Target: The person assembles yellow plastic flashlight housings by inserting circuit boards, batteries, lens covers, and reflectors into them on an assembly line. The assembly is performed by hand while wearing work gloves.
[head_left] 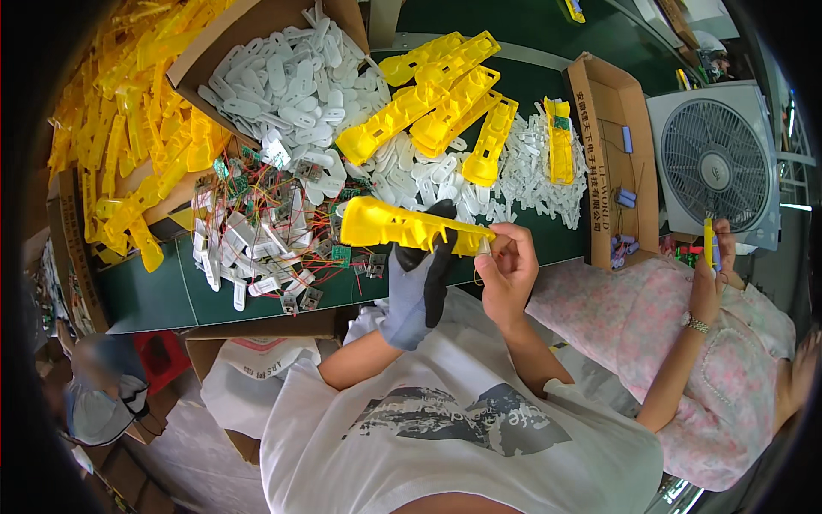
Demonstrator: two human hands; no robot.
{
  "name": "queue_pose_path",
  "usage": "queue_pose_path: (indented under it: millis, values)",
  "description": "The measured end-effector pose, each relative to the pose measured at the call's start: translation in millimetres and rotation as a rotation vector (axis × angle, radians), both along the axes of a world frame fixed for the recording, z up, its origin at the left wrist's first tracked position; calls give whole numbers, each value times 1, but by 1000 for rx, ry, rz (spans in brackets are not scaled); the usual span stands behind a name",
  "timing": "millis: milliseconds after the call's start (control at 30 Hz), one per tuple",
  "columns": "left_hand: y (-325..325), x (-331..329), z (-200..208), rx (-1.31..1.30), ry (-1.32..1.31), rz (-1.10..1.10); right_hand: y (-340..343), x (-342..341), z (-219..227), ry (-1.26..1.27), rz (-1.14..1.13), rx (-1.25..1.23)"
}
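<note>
A long yellow plastic housing half [402, 224] lies across my left hand [415, 283], which wears a grey and black glove. Its fingers are wrapped round the housing from below. At the housing's right end, my bare right hand [509, 270] pinches a small pale piece [484, 247]; part of it is hidden by the fingertips, and its kind is unclear. Just left of the gloved hand, small green circuit boards [342, 255] with red wires are heaped among white plastic parts [257, 248]. More yellow housings [445, 103] lie beyond my hands.
White oval covers [282, 77] spill from a tilted carton. Many yellow housings [128, 111] are piled far left. Small white pieces [535, 167] form a heap on the right, beside an open carton [629, 163] with purple cylinders. A fan [715, 167] and a co-worker's hands [715, 270] are farther right.
</note>
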State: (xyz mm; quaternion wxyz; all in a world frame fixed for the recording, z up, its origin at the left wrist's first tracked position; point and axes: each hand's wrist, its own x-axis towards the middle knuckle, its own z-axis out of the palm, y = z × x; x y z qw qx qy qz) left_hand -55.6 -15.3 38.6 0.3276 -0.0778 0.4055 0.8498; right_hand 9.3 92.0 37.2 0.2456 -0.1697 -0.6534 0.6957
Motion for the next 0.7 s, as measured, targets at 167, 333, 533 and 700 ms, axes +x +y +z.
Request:
queue_pose_path:
  millis: [167,333,533,700]
  values:
    - [-6,-9,-3,265,-324,-54,2,1,-4,-44,-114,-30]
    - [0,-11,11,248,-226,-142,8,7,-1,19,-47,231]
    - [1,3,17,105,-20,-74,9,14,-23,82,16,16]
    - [-22,30,17,-239,120,146,8,7,-44,211,273,-167]
